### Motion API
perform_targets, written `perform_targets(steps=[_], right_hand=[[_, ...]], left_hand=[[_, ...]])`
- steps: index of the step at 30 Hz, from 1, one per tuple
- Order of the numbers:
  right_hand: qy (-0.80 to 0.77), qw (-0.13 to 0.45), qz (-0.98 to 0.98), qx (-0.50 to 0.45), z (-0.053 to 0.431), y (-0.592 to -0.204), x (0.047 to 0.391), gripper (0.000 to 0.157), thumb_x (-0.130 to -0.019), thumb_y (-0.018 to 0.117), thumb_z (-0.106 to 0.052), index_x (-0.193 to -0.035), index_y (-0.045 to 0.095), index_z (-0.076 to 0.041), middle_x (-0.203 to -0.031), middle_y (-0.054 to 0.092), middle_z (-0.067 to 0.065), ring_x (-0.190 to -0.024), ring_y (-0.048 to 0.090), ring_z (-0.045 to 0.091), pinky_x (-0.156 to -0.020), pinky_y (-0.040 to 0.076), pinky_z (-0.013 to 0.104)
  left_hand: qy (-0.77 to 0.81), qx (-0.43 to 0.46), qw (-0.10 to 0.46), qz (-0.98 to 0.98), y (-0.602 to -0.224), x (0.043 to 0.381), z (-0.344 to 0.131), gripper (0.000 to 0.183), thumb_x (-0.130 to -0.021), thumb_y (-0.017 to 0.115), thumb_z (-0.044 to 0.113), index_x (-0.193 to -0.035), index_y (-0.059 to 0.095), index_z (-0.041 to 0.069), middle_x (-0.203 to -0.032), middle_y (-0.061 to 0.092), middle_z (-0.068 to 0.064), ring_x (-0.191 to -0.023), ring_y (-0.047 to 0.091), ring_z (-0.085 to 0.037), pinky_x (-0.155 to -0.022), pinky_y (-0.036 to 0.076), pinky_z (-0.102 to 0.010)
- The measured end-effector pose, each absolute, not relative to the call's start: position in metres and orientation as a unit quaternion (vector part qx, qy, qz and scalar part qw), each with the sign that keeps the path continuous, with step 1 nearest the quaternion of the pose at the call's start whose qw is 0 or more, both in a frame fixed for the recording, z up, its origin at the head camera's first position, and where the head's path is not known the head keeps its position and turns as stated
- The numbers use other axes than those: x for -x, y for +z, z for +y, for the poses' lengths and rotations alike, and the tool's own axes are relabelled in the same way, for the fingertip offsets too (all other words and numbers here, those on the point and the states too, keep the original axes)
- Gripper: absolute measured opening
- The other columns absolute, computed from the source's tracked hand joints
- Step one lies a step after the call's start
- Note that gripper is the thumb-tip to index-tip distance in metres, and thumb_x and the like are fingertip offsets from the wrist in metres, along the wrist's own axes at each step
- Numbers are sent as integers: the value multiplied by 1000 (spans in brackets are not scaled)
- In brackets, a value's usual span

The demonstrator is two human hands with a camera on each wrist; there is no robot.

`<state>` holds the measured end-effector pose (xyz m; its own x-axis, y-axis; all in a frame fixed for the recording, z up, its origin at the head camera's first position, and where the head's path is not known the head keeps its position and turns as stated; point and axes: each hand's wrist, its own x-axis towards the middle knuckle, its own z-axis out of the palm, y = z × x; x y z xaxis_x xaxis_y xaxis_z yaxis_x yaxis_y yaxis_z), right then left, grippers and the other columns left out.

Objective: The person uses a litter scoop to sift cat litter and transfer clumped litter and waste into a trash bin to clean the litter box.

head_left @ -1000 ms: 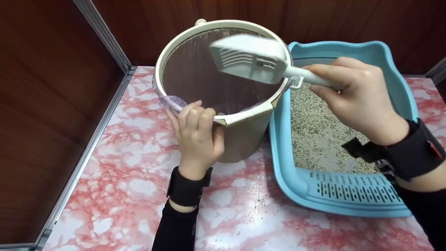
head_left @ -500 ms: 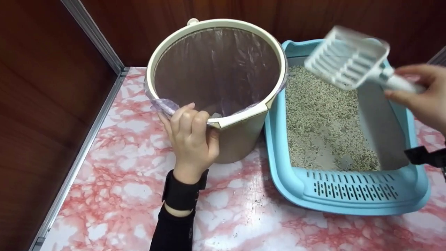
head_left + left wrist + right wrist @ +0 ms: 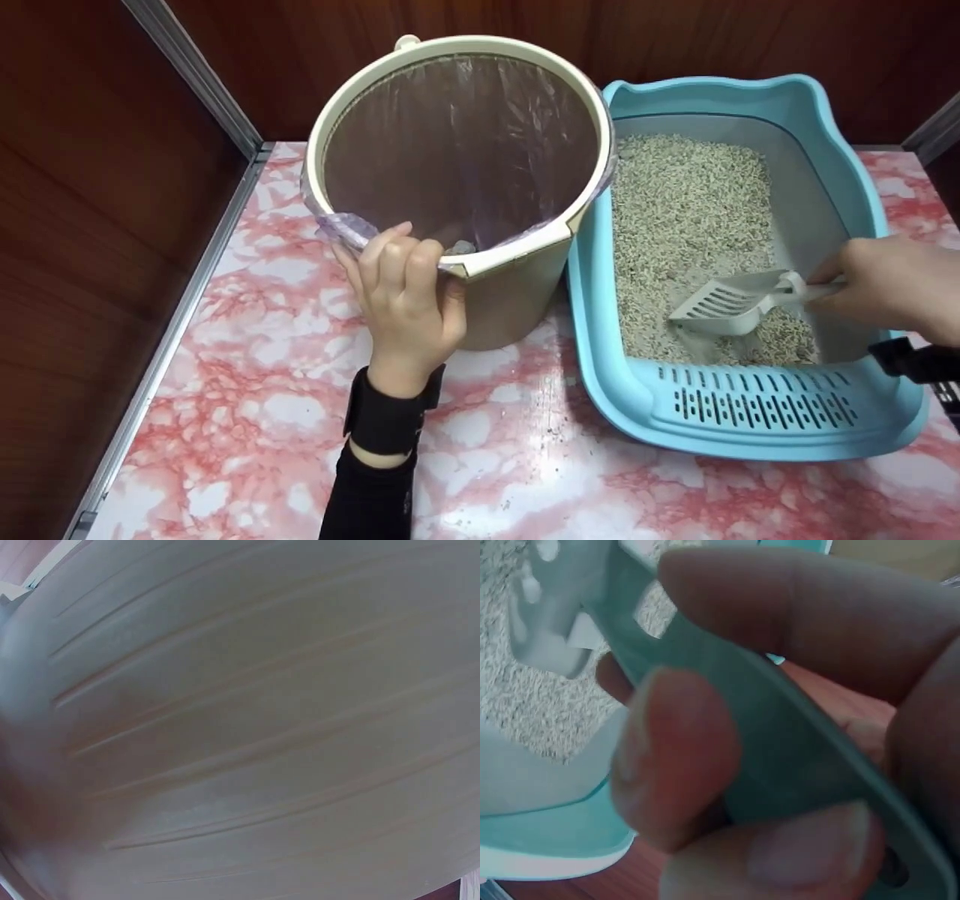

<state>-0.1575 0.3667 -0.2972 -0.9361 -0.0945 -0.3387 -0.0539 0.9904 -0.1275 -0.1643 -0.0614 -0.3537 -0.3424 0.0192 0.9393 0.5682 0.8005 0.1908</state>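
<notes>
My left hand [image 3: 405, 300] grips the near rim of a beige trash can [image 3: 517, 300], its fingers over the edge where the clear purplish liner bag [image 3: 349, 225] folds out. The ribbed side of the can fills the left wrist view. A small grey clump [image 3: 460, 247] lies inside the bag. My right hand [image 3: 892, 289] holds a white slotted litter scoop [image 3: 731, 304] by its handle [image 3: 795, 742], fingers wrapped round it in the right wrist view. The scoop's head is down at the litter [image 3: 682, 217] in the near part of a blue litter box [image 3: 750, 442].
The litter box stands right beside the can, with a raised back wall and a slotted front ledge. Dark wood panels [image 3: 525, 19] close off the back and left. Litter crumbs [image 3: 551, 435] are scattered on the red-and-white marbled floor [image 3: 247, 412].
My right hand has carried the scoop from over the trash can, rightward and then down to the litter. My left hand has kept its grip on the rim.
</notes>
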Motion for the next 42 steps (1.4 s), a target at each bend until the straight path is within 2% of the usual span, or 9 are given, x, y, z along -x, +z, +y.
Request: perform_targets(steps=[7, 9, 13, 17, 22, 28, 35, 38, 42], right_hand=[[-86, 184, 979, 12, 366, -299, 162, 34, -87, 65, -27, -108, 74, -1, -75, 69, 8, -63, 57, 20, -52, 42, 33], [-94, 169, 981, 5, 367, -300, 164, 36, -88, 63, -28, -109, 72, 1, -73, 66, 7, -62, 55, 20, -51, 40, 33], [-96, 117, 988, -8, 369, -306, 168, 32, -89, 63, -31, -102, 74, -4, -67, 60, 5, -59, 49, 21, -49, 36, 34], [-100, 63, 993, -29, 369, -314, 173, 32, -85, 67, -31, -101, 74, -4, -75, 64, 16, -63, 50, 26, -49, 32, 36], [-108, 57, 992, -38, 372, -322, 180, 38, -82, 72, -30, -106, 73, 0, -96, 68, 32, -71, 58, 34, -53, 33, 36], [-123, 37, 990, -54, 368, -333, 195, 42, -80, 74, -31, -105, 72, 2, -100, 68, 33, -70, 60, 37, -52, 34, 36], [-167, 42, 981, -83, 359, -352, 213, 51, -82, 73, -33, -121, 67, 0, -121, 62, 35, -87, 61, 45, -59, 38, 38], [-198, 44, 974, -99, 356, -363, 218, 51, -83, 73, -31, -124, 65, -1, -123, 62, 35, -92, 59, 45, -62, 39, 38], [-235, 33, 965, -110, 352, -377, 223, 50, -85, 72, -29, -125, 64, -1, -125, 61, 32, -89, 58, 39, -65, 38, 37]], left_hand=[[-251, 189, 538, -782, -354, 164, -61, 18, -80, 57, 15, -95, 53, 6, -88, 52, -10, -109, 53, -29, -109, 15, -77], [-252, 188, 537, -783, -354, 164, -60, 18, -79, 57, 14, -95, 53, 6, -88, 52, -10, -109, 53, -29, -109, 16, -77], [-256, 185, 536, -783, -355, 163, -60, 17, -81, 56, 15, -95, 53, 6, -89, 53, -10, -109, 54, -29, -111, 15, -75], [-259, 188, 539, -779, -355, 164, -60, 16, -86, 55, 19, -95, 53, 6, -89, 53, -10, -109, 54, -29, -110, 15, -76], [-263, 193, 539, -777, -355, 164, -60, 20, -76, 58, 12, -95, 53, 6, -91, 53, -10, -109, 54, -29, -111, 13, -74], [-264, 189, 544, -773, -353, 164, -60, 20, -75, 58, 11, -95, 53, 7, -89, 53, -9, -109, 55, -28, -115, 14, -68], [-262, 191, 548, -771, -349, 164, -58, 19, -75, 57, 11, -94, 53, 7, -87, 52, -9, -108, 55, -28, -112, 18, -70], [-267, 194, 550, -767, -349, 164, -58, 21, -74, 56, 10, -94, 54, 7, -89, 53, -10, -108, 55, -29, -112, 20, -68], [-273, 197, 553, -762, -348, 164, -60, 22, -72, 56, 9, -94, 54, 6, -89, 53, -11, -107, 55, -30, -111, 24, -65]])
